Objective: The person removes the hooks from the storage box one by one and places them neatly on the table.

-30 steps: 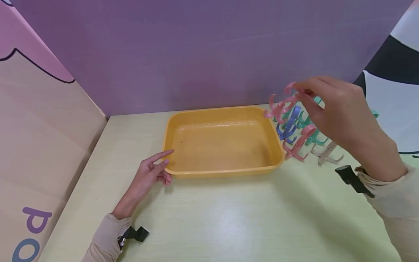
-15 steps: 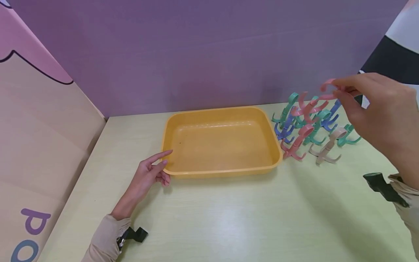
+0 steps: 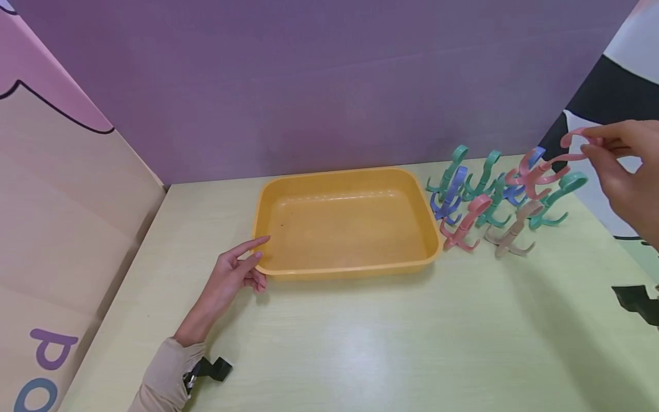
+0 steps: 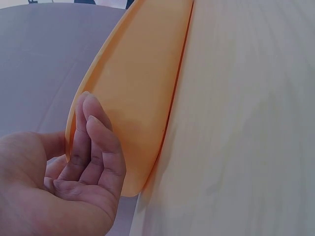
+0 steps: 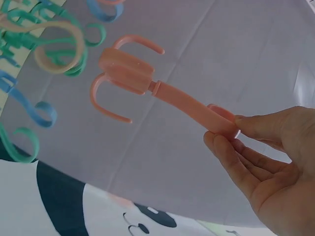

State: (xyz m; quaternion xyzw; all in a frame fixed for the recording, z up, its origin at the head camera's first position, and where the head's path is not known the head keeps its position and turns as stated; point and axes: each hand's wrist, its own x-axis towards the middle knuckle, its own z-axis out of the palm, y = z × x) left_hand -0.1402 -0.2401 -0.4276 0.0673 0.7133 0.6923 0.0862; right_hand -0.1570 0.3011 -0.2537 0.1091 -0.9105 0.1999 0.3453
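Observation:
My right hand [image 3: 630,166] is at the far right, pinching a pink claw hanger hook [image 3: 532,178] by its curved top end. In the right wrist view, the pink hook's [image 5: 127,71] prongs point away from the hand [image 5: 266,172]. Behind and below it stand several similar hooks: green [image 3: 558,197], blue [image 3: 449,194], beige [image 3: 512,233] and another pink hook [image 3: 465,224]. My left hand [image 3: 234,272] holds the left rim of a yellow tray [image 3: 347,269]. In the left wrist view, the thumb reaches over the rim and the other fingers lie outside the wall.
The tray sits on a pale wooden table [image 3: 355,343] with the hooks close to its right end. A purple backdrop [image 3: 309,86] rises behind the table's back edge. A printed beige panel [image 3: 62,217] stands on the left, and a black-and-white panel [image 3: 582,91] on the right.
The right hand has moved right with the pink hook, from beside the tray's right end to the far side of the hook group. The left hand and tray stay put.

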